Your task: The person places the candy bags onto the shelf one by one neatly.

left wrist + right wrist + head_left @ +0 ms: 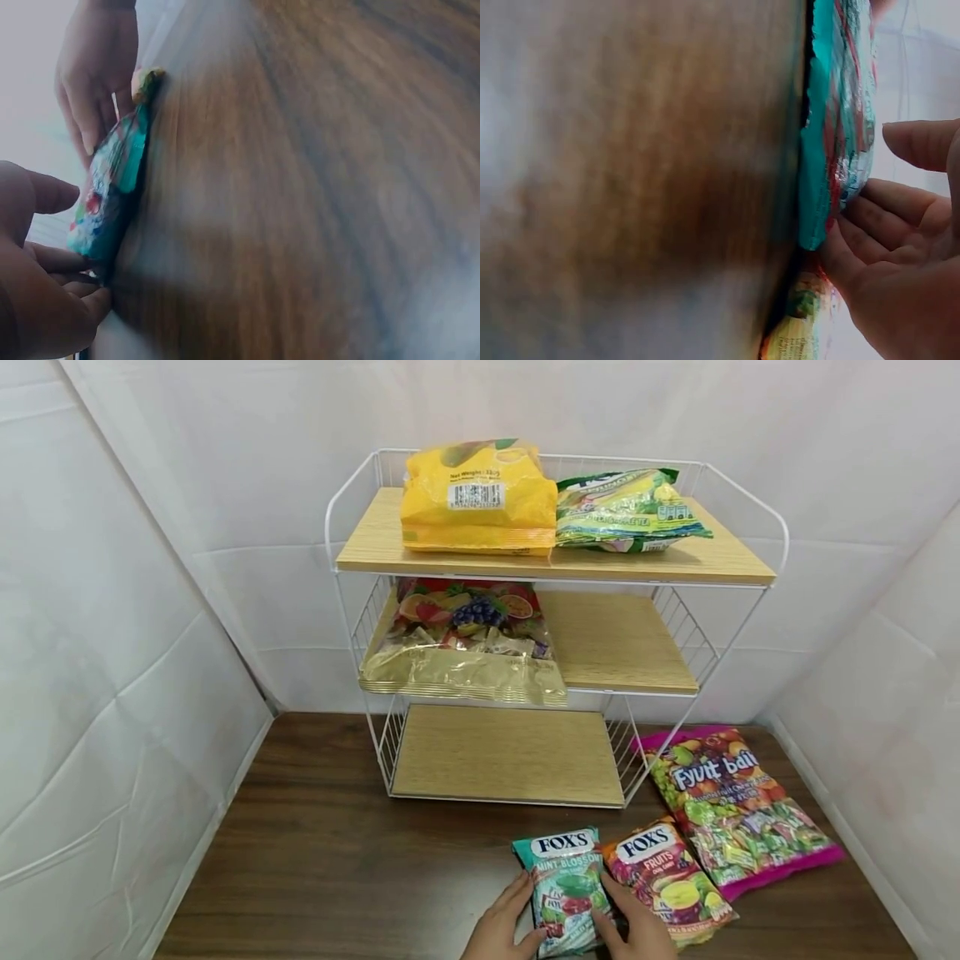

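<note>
A teal Fox's Mint Blossom candy bag lies face up on the dark wooden table, between the two hands. My left hand touches its left edge with the fingers; in the left wrist view the thumb stands apart from the bag. On the other side, the fingers of my right hand touch the right edge, and the right wrist view shows that thumb raised off the bag too. Partly behind the right hand lies an orange and red Fox's Fruits candy bag.
A white wire rack with wooden shelves stands behind. Its top holds a yellow bag and a green-yellow bag; a gold-edged fruit candy bag overhangs the middle shelf. A pink-edged Fyuit ball bag lies right.
</note>
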A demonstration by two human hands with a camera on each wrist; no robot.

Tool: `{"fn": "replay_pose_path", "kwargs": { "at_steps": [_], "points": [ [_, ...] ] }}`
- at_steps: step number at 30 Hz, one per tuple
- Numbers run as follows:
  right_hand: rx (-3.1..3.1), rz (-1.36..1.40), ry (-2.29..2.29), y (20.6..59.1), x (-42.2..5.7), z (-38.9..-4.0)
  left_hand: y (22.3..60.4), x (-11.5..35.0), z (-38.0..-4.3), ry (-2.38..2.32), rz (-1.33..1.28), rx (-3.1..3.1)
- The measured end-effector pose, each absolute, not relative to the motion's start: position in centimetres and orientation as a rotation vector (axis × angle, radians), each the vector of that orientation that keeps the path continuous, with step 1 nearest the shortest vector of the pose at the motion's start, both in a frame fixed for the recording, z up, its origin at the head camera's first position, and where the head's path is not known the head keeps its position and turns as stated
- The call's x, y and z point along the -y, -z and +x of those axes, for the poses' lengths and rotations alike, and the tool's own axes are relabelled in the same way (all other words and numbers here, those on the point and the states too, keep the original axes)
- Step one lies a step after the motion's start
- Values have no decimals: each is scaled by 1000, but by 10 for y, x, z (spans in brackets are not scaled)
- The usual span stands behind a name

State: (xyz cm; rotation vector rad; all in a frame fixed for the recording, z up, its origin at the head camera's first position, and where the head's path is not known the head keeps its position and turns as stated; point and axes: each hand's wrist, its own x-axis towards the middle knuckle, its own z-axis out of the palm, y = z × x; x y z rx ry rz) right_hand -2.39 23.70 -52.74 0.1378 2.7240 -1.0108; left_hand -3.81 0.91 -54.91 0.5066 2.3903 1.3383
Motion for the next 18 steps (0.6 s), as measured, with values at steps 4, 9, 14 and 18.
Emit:
{"fn": "replay_pose_path", "kwargs": {
  "at_steps": [4,9,14,18],
  "points": [
    [-2724,151,1016,527,-235,-22,554,-13,-37,-1391,464,-2384],
    [-2701,137,1130,527,-232,-20,559,-14,-38,-1580,509,-2336],
    [-2688,212,1184,527,-224,-17,564,-19,-38,-1768,503,-2202],
    [-2687,243,1188,526,-216,-17,567,-25,-36,-1956,456,-2062]
  ]
}}
